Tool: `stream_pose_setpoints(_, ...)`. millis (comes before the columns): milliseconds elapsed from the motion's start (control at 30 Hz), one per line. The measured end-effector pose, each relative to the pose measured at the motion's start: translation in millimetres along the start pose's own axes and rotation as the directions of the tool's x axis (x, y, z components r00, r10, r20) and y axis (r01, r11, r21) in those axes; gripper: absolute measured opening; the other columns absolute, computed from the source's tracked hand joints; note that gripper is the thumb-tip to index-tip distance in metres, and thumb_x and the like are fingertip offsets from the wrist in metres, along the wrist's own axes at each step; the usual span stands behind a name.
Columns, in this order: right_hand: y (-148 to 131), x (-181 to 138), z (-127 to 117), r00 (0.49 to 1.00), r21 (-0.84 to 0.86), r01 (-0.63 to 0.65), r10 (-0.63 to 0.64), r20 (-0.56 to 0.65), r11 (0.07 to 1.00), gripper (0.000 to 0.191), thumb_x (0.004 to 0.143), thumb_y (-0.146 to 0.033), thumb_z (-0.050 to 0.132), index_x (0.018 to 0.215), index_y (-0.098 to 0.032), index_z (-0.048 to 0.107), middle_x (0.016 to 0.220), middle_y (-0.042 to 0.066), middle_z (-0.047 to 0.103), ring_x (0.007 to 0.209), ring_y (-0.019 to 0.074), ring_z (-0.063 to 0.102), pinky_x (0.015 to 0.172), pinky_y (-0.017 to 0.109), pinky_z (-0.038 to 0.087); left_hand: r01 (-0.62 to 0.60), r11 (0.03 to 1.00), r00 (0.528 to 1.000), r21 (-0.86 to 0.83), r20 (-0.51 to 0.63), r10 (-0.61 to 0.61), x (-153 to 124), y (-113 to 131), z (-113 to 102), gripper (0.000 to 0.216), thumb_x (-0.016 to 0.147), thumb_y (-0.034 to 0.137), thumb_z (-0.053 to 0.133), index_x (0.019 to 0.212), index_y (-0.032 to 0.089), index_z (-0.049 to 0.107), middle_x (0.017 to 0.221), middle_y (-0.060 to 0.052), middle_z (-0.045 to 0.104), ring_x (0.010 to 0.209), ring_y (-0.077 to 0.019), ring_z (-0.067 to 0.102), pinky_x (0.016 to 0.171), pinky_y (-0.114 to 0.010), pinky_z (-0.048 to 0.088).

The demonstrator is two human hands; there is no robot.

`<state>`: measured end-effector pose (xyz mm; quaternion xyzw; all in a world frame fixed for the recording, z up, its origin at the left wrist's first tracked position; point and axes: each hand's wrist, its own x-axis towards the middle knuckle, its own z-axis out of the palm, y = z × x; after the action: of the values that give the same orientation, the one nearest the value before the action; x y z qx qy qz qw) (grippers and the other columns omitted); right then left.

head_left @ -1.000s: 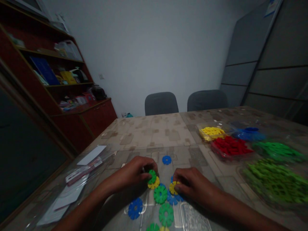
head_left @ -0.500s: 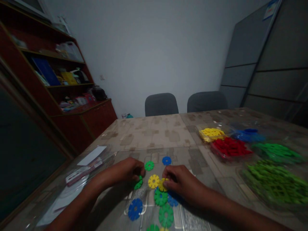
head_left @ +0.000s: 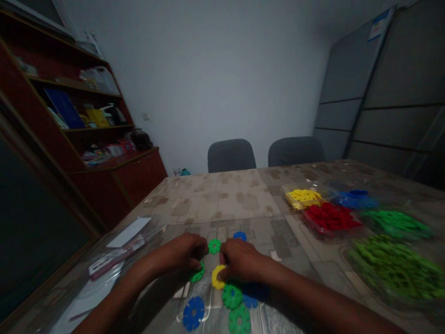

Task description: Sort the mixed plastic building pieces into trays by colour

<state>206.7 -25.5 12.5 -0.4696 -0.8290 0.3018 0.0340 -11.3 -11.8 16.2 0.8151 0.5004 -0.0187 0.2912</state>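
My left hand (head_left: 190, 250) is closed, with its thumb and fingers pinched at the edge of a green notched interlocking disc (head_left: 197, 273). Fingers curled, my right hand (head_left: 240, 260) grips at a yellow notched disc (head_left: 217, 277) and covers part of it. Whether a second yellow disc is under those fingers is hidden. Between the two hands, slightly farther off, lies another green disc (head_left: 214, 246). A blue disc (head_left: 239, 236) shows just beyond my right hand. Nearer to me are overlapping green discs (head_left: 239, 319), a partly shadowed blue disc (head_left: 250, 300) and a separate blue disc (head_left: 193, 313).
At the right stand clear tubs of yellow (head_left: 304, 197), red (head_left: 332, 217), blue (head_left: 356, 199), green (head_left: 396, 223) and light green pieces (head_left: 396, 266). Plastic-wrapped papers (head_left: 104, 269) lie at the left. Two grey chairs (head_left: 231, 155) stand behind the patterned table (head_left: 205, 192).
My right hand has moved left with a yellow disc, over to the other yellow disc. My left hand stays by its green disc. The view has tipped slightly upward.
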Motion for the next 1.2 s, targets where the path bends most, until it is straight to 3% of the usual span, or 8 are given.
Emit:
stream_pose_setpoints(200,2,-2,8,0.995,0.06,0.092,-0.095,0.039,0.994,0.037,0.063,-0.02,0.083,0.098,-0.021,0.069,0.089,0.0,0.071,0.079,0.0152,0.063,0.056,0.019,0.036,0.012,1.0,1.0,0.018,-0.012,-0.012,-1,1,1,0.02,0.065,0.02,0.063,0.085,0.019,0.059,0.084,0.0,0.062,0.08,-0.0195,0.058,0.071,-0.026,0.043)
stream_pose_setpoints(333,8,-6,3,0.983,0.072,0.168,-0.161,-0.085,0.983,0.029,0.067,-0.02,0.08,0.095,-0.02,0.072,0.078,-0.002,0.069,0.066,0.0117,0.059,0.053,0.018,0.034,0.002,0.999,1.0,0.033,-0.016,-0.001,-1,1,2,0.016,0.066,0.019,0.061,0.082,0.019,0.058,0.079,0.002,0.06,0.076,-0.0187,0.057,0.067,-0.025,0.042)
stream_pose_setpoints(500,43,-11,-59,0.946,-0.003,0.084,-0.08,-0.313,0.996,0.008,0.079,-0.021,0.069,0.086,-0.017,0.072,0.074,0.0,0.069,0.065,0.0122,0.059,0.057,0.02,0.034,0.01,0.999,1.0,0.038,-0.013,-0.01,-4,8,-1,0.015,0.069,0.019,0.06,0.085,0.019,0.059,0.082,0.001,0.061,0.079,-0.0194,0.059,0.067,-0.025,0.042)
stream_pose_setpoints(667,113,-22,-139,0.812,-0.051,-0.197,0.134,-0.569,0.979,0.014,0.088,-0.024,0.06,0.084,-0.014,0.069,0.082,0.007,0.07,0.082,0.0214,0.064,0.065,0.026,0.039,0.02,0.999,1.0,0.025,-0.013,-0.02,-3,9,-1,0.018,0.069,0.018,0.063,0.087,0.019,0.059,0.084,0.001,0.061,0.08,-0.0193,0.059,0.069,-0.025,0.042)
stream_pose_setpoints(833,175,-44,-180,0.73,0.024,-0.419,0.353,-0.585,0.907,0.026,0.099,-0.033,0.05,0.104,-0.013,0.066,0.101,0.006,0.067,0.089,0.0193,0.065,0.077,0.034,0.053,0.0,1.0,1.0,0.029,-0.016,0.001,-2,4,0,0.016,0.07,0.019,0.064,0.085,0.019,0.058,0.083,0.001,0.061,0.079,-0.0194,0.06,0.068,-0.025,0.042)
stream_pose_setpoints(933,186,-58,-187,0.713,0.055,-0.429,0.375,-0.593,0.902,0.015,0.096,-0.022,0.054,0.102,-0.015,0.066,0.093,0.008,0.069,0.078,0.0184,0.066,0.071,0.034,0.054,-0.037,0.998,0.999,0.041,-0.035,0.038,1,3,0,0.011,0.073,0.02,0.062,0.084,0.019,0.058,0.081,0.001,0.061,0.077,-0.0188,0.06,0.066,-0.025,0.041)
stream_pose_setpoints(1033,170,-68,-177,0.749,0.064,-0.334,0.305,-0.588,0.941,0.018,0.091,-0.012,0.05,0.091,-0.016,0.068,0.078,0.008,0.07,0.067,0.0196,0.066,0.062,0.031,0.05,-0.053,0.995,0.991,0.083,-0.115,0.062,7,5,2,0.009,0.078,0.023,0.061,0.087,0.019,0.06,0.083,-0.001,0.061,0.077,-0.019,0.059,0.068,-0.025,0.042)
stream_pose_setpoints(1200,108,-85,-106,0.946,0.012,0.032,-0.026,-0.325,0.999,0.015,0.087,-0.021,0.057,0.094,-0.02,0.07,0.085,0.005,0.072,0.073,0.0185,0.065,0.066,0.028,0.047,-0.105,0.987,0.963,0.124,-0.236,0.132,14,16,16,0.035,0.087,0.025,0.059,0.121,0.022,0.055,0.111,-0.007,0.06,0.097,-0.023,0.058,0.088,-0.032,0.044)
